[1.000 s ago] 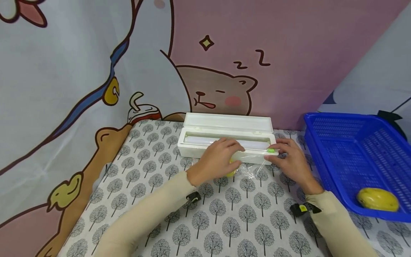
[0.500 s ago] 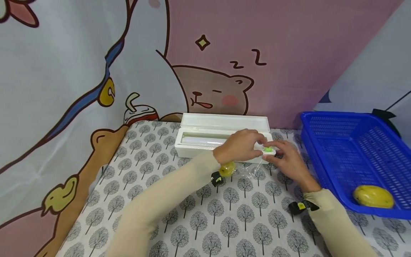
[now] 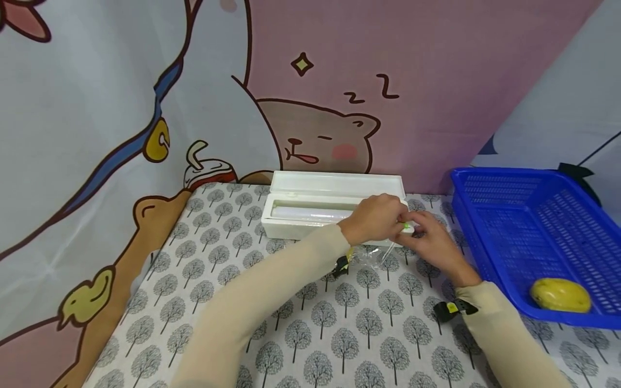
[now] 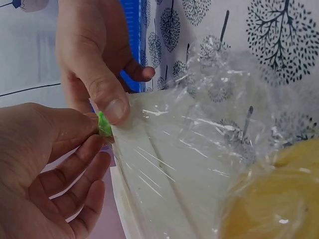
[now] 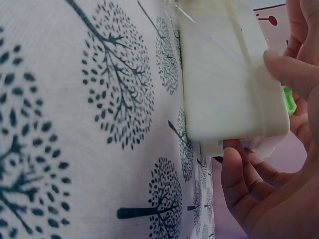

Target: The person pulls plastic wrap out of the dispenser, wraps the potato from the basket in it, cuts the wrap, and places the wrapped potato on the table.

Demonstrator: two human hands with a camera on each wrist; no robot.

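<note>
Our left hand [image 3: 376,216] has moved toward 3 o'clock along the white box [image 3: 290,230], at our 12 o'clock, and pinches the green slider [image 4: 103,124]. Right hand [image 3: 434,246] grips the box end. We'd judge slider light, stiff; hold its sides. Film [image 3: 370,257]: likely flimsy, clingy.

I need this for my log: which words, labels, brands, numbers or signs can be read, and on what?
"Z", smaller, on the backdrop above the drawn bear.
"Z", larger, to its right on the backdrop.
White box and blue basket: no text seen.
Right wrist strap and green clip: any marking is too small to read.
</note>
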